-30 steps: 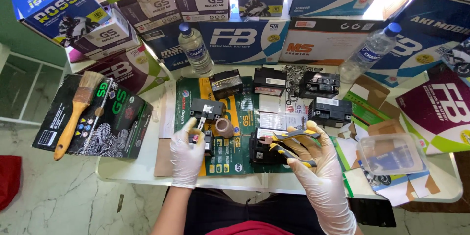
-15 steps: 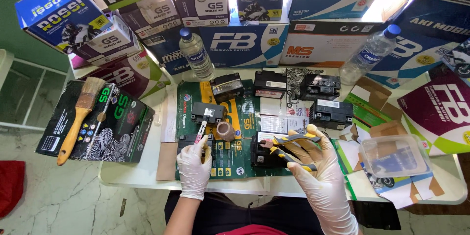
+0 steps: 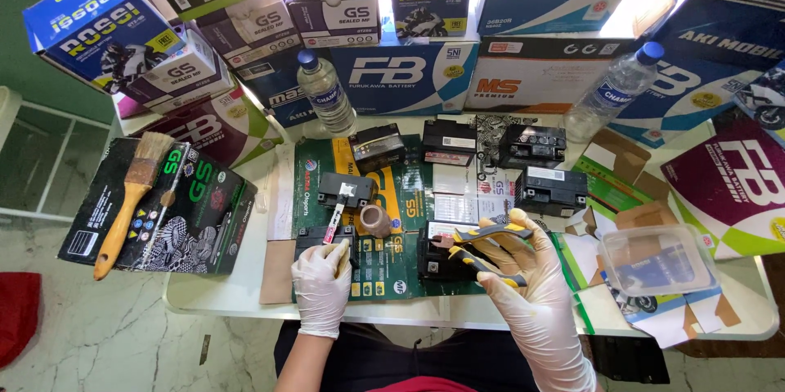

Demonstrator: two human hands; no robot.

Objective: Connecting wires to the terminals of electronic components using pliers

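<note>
Both hands, left hand (image 3: pixel 321 284) and right hand (image 3: pixel 531 298), in white gloves; pliers (image 3: pixel 488 246) yellow-and-black handled; small batteries (image 3: pixel 542 146) black; paintbrush (image 3: pixel 127 200) orange-handled; far boxes (image 3: pixel 406 73) blue-white; mat (image 3: pixel 378 257) probably green card.

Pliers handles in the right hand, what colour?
Yellow and black on the pliers, right hand; head view.
</note>
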